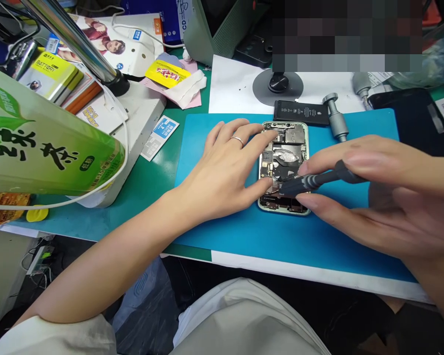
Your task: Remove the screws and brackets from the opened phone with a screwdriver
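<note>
An opened smartphone (286, 153) lies on the blue mat (222, 227), its boards and metal covers exposed. My left hand (225, 165), with a ring on one finger, rests at the phone's left side. Its fingers are spread, with the thumb and index finger touching the phone. Between the thumb and fingers of my right hand (385, 197) is a dark grey screwdriver (318, 180), tilted so its front end is over the lower part of the phone. Where its tip meets the phone cannot be made out. Just above the phone lies a black phone battery (301, 113).
A grey screwdriver (337, 118) lies beside the battery. Behind are a round stand base (259, 91) and white paper (231, 88). A large green tea bottle (48, 143), a white cable and a metal pole (76, 39) crowd the left. A dark phone screen (410, 116) lies right.
</note>
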A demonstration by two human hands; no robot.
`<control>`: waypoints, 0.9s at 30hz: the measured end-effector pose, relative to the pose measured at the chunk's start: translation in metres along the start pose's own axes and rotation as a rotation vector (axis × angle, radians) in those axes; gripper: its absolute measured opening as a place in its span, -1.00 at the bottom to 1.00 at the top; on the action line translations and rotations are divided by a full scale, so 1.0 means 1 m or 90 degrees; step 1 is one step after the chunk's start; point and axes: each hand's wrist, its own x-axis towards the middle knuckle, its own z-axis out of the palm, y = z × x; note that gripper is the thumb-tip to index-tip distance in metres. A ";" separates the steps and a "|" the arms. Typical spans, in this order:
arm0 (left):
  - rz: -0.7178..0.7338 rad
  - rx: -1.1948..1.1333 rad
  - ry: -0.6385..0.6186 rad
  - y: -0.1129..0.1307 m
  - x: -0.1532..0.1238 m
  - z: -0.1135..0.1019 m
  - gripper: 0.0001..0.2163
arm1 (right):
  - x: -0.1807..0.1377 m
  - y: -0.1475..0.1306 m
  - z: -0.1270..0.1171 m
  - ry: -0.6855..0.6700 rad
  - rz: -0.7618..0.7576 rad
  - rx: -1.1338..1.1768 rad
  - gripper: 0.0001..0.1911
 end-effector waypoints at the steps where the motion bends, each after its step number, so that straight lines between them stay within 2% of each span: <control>1: 0.000 -0.001 -0.001 0.000 0.000 0.000 -0.41 | 0.002 0.000 0.001 0.004 -0.015 0.004 -0.54; 4: 0.000 -0.003 -0.001 0.000 0.000 -0.001 -0.40 | 0.008 -0.003 0.002 0.009 -0.042 0.009 -0.49; 7: 0.002 -0.005 0.006 0.001 0.000 0.000 -0.41 | 0.013 -0.007 0.001 0.016 -0.049 0.046 -0.22; 9: 0.001 -0.008 0.011 0.001 0.000 0.000 -0.43 | 0.016 -0.009 0.000 0.014 -0.048 0.050 -0.11; 14: 0.002 -0.010 0.019 0.001 0.000 0.001 -0.43 | 0.017 -0.009 -0.003 0.006 -0.049 0.019 -0.24; 19: 0.005 -0.014 0.013 0.001 0.000 0.000 -0.42 | 0.015 -0.009 0.000 0.007 -0.021 0.097 -0.16; 21: 0.005 -0.013 0.013 0.001 0.000 0.000 -0.43 | 0.016 -0.010 0.002 0.004 -0.004 0.083 -0.20; 24: 0.002 -0.011 0.012 0.001 0.000 0.001 -0.43 | 0.016 -0.009 0.003 0.022 -0.039 0.036 -0.29; 27: 0.002 -0.010 0.005 0.001 0.000 0.000 -0.43 | 0.014 -0.009 0.003 0.036 -0.023 0.083 -0.25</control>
